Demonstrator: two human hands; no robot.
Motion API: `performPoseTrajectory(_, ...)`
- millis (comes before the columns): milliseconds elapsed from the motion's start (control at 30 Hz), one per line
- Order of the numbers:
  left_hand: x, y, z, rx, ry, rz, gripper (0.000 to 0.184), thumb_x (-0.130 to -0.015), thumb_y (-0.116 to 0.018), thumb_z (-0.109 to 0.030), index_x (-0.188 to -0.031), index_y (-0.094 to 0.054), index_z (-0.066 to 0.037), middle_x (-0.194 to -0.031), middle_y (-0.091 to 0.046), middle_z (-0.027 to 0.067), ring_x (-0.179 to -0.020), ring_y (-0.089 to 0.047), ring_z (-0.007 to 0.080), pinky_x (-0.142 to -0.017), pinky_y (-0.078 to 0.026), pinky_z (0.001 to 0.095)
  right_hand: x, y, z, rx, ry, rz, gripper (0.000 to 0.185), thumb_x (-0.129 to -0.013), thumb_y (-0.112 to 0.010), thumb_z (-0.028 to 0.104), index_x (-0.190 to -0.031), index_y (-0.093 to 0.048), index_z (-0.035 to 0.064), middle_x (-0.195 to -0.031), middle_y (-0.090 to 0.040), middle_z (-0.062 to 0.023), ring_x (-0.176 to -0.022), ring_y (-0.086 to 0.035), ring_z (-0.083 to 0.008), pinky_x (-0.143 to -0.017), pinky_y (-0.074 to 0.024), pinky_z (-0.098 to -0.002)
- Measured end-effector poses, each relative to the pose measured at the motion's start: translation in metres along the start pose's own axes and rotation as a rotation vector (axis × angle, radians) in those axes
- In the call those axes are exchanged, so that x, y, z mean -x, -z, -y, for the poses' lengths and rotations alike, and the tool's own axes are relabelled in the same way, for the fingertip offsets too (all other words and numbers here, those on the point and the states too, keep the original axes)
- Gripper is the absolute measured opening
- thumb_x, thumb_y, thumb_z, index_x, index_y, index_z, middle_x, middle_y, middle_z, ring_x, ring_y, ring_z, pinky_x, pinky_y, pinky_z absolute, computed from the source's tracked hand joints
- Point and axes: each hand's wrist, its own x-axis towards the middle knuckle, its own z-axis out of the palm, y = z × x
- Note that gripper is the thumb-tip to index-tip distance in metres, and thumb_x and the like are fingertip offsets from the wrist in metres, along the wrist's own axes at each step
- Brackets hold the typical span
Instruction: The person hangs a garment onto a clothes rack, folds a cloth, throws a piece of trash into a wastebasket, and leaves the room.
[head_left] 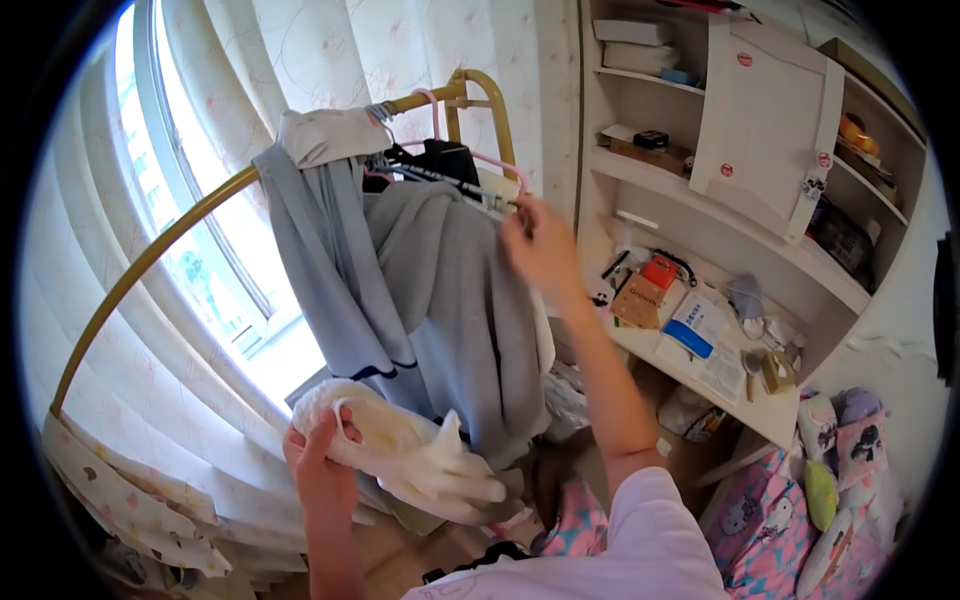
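Note:
My left hand grips a white, fluffy cloth item at its gathered upper edge, and the rest of it hangs to the right. My right hand is raised at the right end of a hanger on the rack, its fingers closed around that end. Grey garments hang from the golden rail, with dark trim near their lower edge. A pale folded cloth lies over the rail, left of a pink hanger.
Pale curtains and a window are at the left. To the right stands a white desk with books and papers under shelves. Pillows and pink patterned bedding lie at the lower right.

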Motion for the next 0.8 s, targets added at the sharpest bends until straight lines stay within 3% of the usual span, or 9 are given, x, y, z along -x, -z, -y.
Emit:
performPoseTrajectory(33, -0.002, -0.003, 0.003, -0.011, 0.002, 0.003, 0.021, -0.093, -0.066, -0.013, -0.107, -0.061, 0.002, -0.087, -0.068, 0.0099, -0.068, -0.062, 0.0138, -0.065, -0.051, 0.0276, 0.012, -0.010, 0.004, -0.066, -0.072, 0.079, 0.034, -0.090, -0.059, 0.013, -0.120, -0.055, -0.0029, -0.105, -0.060, -0.0207, -0.094, -0.059, -0.0381, -0.082, -0.0460, -0.0477)
performPoseTrajectory(100, -0.008, -0.010, 0.011, -0.024, -0.022, -0.003, 0.021, -0.093, -0.066, -0.013, -0.107, -0.061, 0.002, -0.088, -0.068, 0.0098, -0.068, -0.063, 0.0134, -0.065, -0.051, 0.0273, 0.034, -0.019, 0.025, -0.003, 0.028, -0.030, 0.039, -0.090, -0.057, 0.009, -0.126, -0.051, -0.0029, -0.103, -0.058, -0.0201, -0.088, -0.057, -0.0378, -0.082, -0.0458, -0.0480)
performPoseTrajectory(167, -0.015, -0.017, 0.019, -0.032, -0.031, -0.011, 0.021, -0.093, -0.065, -0.013, -0.108, -0.061, 0.001, -0.088, -0.068, 0.0096, -0.068, -0.063, 0.0130, -0.065, -0.051, 0.0269, 0.046, -0.020, 0.039, -0.236, -0.031, 0.003, 0.039, -0.089, -0.060, 0.007, -0.127, -0.052, -0.0011, -0.100, -0.057, -0.0186, -0.085, -0.056, -0.0341, -0.077, -0.0478, -0.0433)
performPoseTrajectory(200, -0.018, -0.020, 0.022, -0.037, -0.030, -0.015, 0.020, -0.093, -0.065, -0.013, -0.108, -0.061, 0.001, -0.088, -0.068, 0.0096, -0.068, -0.063, 0.0128, -0.065, -0.052, 0.0266, 0.051, -0.021, 0.045, -0.382, -0.121, 0.021, 0.039, -0.088, -0.064, 0.007, -0.126, -0.055, 0.0007, -0.097, -0.057, -0.0154, -0.083, -0.058, -0.0286, -0.066, -0.0484, -0.0366)
performPoseTrajectory(267, -0.022, -0.024, 0.027, -0.049, -0.026, -0.010, 0.020, -0.094, -0.065, -0.012, -0.108, -0.061, 0.001, -0.088, -0.068, 0.0096, -0.069, -0.064, 0.0123, -0.065, -0.052, 0.0261, 0.049, -0.025, 0.046, -0.525, -0.191, -0.011, 0.030, -0.087, -0.069, 0.013, -0.114, -0.064, 0.0008, -0.086, -0.061, -0.0121, -0.073, -0.061, -0.0242, -0.059, -0.0477, -0.0316)
performPoseTrajectory(400, -0.028, -0.027, 0.029, -0.065, -0.029, -0.011, 0.020, -0.094, -0.065, -0.012, -0.109, -0.061, 0.001, -0.089, -0.069, 0.0099, -0.069, -0.063, 0.0120, -0.065, -0.052, 0.0252, 0.004, -0.026, 0.020, -0.358, -0.218, 0.369, 0.024, -0.088, -0.069, 0.025, -0.088, -0.071, 0.0003, -0.065, -0.064, -0.0074, -0.060, -0.057, -0.0108, -0.059, -0.0449, -0.0282)
performPoseTrajectory(567, -0.027, -0.029, 0.026, -0.080, -0.053, -0.053, 0.022, -0.093, -0.066, -0.012, -0.108, -0.061, 0.002, -0.089, -0.069, 0.0109, -0.068, -0.062, 0.0133, -0.065, -0.051, 0.0264, -0.064, -0.070, -0.003, -0.056, 0.020, 0.554, 0.023, -0.086, -0.063, 0.022, -0.086, -0.072, 0.0009, -0.076, -0.068, -0.0178, -0.072, -0.068, -0.0303, -0.068, -0.0511, -0.0417)
performPoseTrajectory(667, -0.025, -0.028, 0.022, -0.084, -0.049, -0.056, 0.022, -0.092, -0.066, -0.013, -0.107, -0.061, 0.002, -0.088, -0.068, 0.0106, -0.068, -0.062, 0.0139, -0.066, -0.050, 0.0269, -0.078, -0.075, 0.008, 0.110, 0.090, 0.618, 0.023, -0.085, -0.061, 0.020, -0.086, -0.073, 0.0009, -0.082, -0.069, -0.0208, -0.081, -0.067, -0.0384, -0.075, -0.0520, -0.0467)
performPoseTrajectory(800, -0.025, -0.022, 0.023, -0.088, -0.027, -0.049, 0.021, -0.092, -0.066, -0.012, -0.106, -0.062, 0.002, -0.088, -0.069, 0.0108, -0.068, -0.062, 0.0139, -0.066, -0.050, 0.0270, -0.082, -0.070, 0.014, 0.104, 0.104, 0.506, 0.024, -0.089, -0.061, 0.021, -0.086, -0.074, 0.0006, -0.084, -0.070, -0.0213, -0.083, -0.068, -0.0372, -0.077, -0.0522, -0.0470)
